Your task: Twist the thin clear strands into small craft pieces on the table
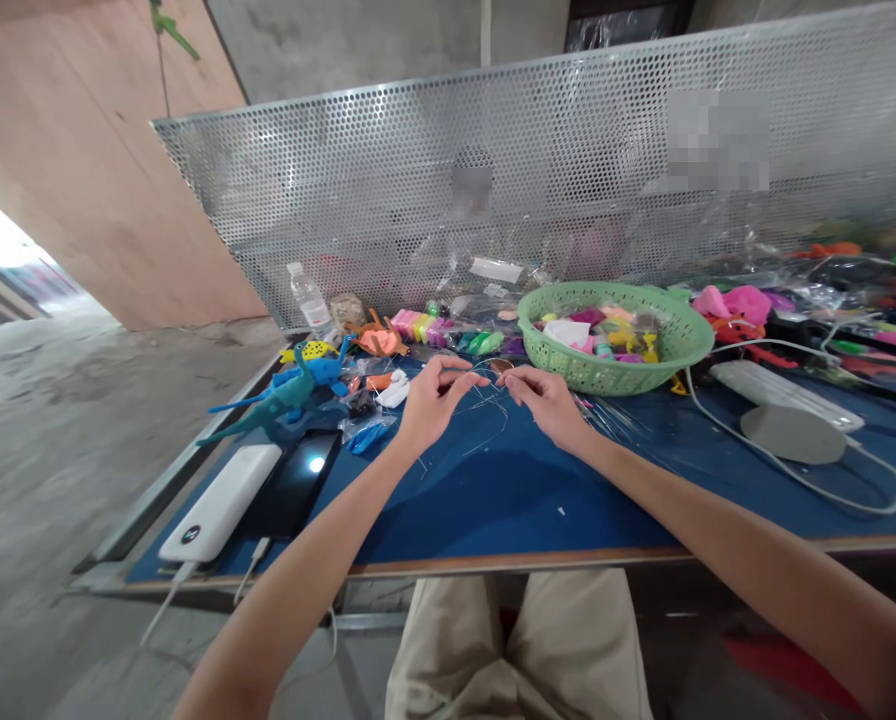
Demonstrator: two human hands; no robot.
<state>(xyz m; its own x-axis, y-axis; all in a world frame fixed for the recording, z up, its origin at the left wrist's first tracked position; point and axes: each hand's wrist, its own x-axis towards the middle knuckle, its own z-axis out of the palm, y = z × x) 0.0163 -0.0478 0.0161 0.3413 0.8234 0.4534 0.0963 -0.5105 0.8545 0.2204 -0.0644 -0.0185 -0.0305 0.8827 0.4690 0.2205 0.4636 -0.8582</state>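
Observation:
Over the middle of the blue table, my left hand [439, 398] and my right hand [544, 402] face each other with fingertips nearly meeting. Both are closed in a pinch on what looks like a thin pale strand [504, 415], which loops between and below them. Whether it is thread or fine wire I cannot tell. A small brown round thing [501, 366] shows just behind my fingertips. Right of my right hand lies a bundle of thin strands [611, 418]. A white piece [394, 389] and a blue scrap in clear plastic [371, 437] are near my left hand.
A green basket [613, 378] of colourful soft pieces stands behind my right hand. Blue and teal toy dinosaurs [283, 395], a phone [294, 485] and a white power bank [219, 505] lie left. A cable [763, 452] curves right. A perforated metal panel [388, 190] closes the back.

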